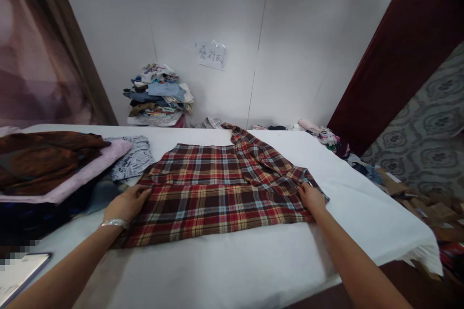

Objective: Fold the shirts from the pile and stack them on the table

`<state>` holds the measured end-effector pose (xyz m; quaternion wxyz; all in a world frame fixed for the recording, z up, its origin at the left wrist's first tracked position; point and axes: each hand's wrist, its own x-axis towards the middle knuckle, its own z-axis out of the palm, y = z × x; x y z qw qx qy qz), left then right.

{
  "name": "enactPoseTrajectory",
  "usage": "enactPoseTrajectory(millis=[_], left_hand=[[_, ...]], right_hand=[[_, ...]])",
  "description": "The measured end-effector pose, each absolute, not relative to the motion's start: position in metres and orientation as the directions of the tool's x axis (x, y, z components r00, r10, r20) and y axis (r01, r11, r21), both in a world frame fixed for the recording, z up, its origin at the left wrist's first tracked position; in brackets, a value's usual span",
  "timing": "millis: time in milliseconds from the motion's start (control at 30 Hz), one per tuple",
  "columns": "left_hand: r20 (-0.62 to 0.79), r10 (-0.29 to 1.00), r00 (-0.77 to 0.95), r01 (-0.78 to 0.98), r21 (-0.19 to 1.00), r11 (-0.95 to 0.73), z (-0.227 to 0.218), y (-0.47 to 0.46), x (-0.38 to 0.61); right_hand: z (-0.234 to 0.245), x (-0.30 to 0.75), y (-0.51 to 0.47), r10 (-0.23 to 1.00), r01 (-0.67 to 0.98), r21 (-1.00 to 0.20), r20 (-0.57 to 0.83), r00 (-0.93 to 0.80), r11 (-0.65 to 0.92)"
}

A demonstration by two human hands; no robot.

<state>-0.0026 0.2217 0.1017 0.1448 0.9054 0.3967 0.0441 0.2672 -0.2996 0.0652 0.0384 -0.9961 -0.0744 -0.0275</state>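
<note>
A plaid shirt (206,203) in red, brown, yellow and pale blue lies spread on the white-covered table (224,270). Its upper right part, which looks like a sleeve, is bunched and slants toward the table's far edge. My left hand (126,203), with a silvery bracelet at the wrist, is closed on the shirt's left edge. At the opposite edge, the fingers of my right hand (311,197) pinch the cloth. The fingertips of both hands are partly hidden against the fabric.
Piled garments (54,159) cover the table's left side, beside a grey printed cloth (134,157). A tall clothes stack (159,94) stands at the back wall, near a handwritten paper sign (211,55). More clothes (322,135) lie beyond the right edge; cardboard (435,212) sits lower right.
</note>
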Motion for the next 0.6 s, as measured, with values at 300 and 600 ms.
enactPoseTrajectory(millis=[300,600], left_hand=[[0.198,0.266,0.943,0.249,0.109,-0.962,0.045,0.162,-0.016],[0.066,0.297,0.953,0.296,0.025,-0.955,0.039,0.160,-0.012]], right_hand=[[0.089,0.288,-0.252,0.453,0.544,-0.284,0.330,0.828,-0.789],[0.103,0.343,-0.118,0.381,0.372,-0.525,0.097,0.920,-0.765]])
